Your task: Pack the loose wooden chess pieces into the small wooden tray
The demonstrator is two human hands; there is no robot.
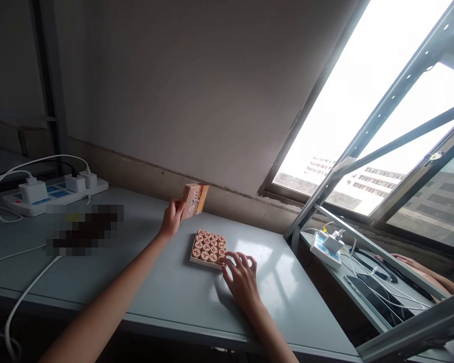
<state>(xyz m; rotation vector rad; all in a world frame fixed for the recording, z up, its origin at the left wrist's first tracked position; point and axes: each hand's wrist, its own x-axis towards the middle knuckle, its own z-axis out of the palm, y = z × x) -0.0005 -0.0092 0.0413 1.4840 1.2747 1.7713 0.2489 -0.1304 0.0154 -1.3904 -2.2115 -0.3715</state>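
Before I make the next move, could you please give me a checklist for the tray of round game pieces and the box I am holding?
1. Grip on the orange box: the left hand holds it by one end, lifted off the table. Ok.
2. Tray steadied: the right hand has its fingertips at the tray's near right corner. Ok.
3. Pieces seated: they lie flat in rows. Ok.
4. All pieces present: cannot tell.
5. Power strip and its cables: far to the left, apart from the tray. Ok.
6. Other person's arm: on the neighbouring surface, apart from both hands. Ok.
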